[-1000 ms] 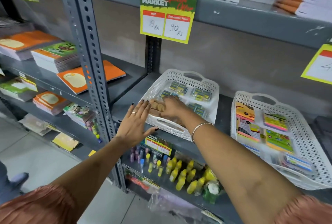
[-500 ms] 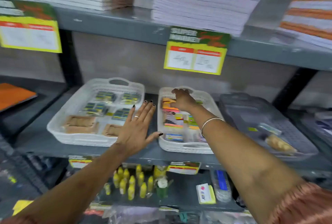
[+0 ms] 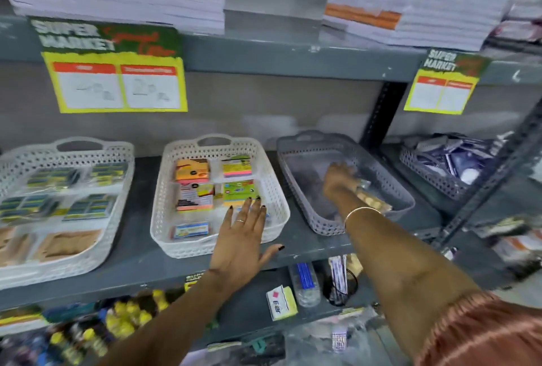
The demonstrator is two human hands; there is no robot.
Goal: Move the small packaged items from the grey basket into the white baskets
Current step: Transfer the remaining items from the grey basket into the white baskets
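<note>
Right hand point(image 3: 338, 179) is down inside the grey basket point(image 3: 296, 186) at 3 o'clock, blurry, can't tell if its fingers grip anything. A tan packet point(image 3: 374, 201) lies just beside its wrist. Left hand point(image 3: 242, 236) hovers flat, fingers spread, over the middle white basket's point(image 3: 164, 219) front rim, around 6 o'clock.

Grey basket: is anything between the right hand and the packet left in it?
Nothing visible. The right hand is already inside the grey basket, right at the tan packet by the basket's right wall. Blur hides whether the fingers have closed on it.
</note>
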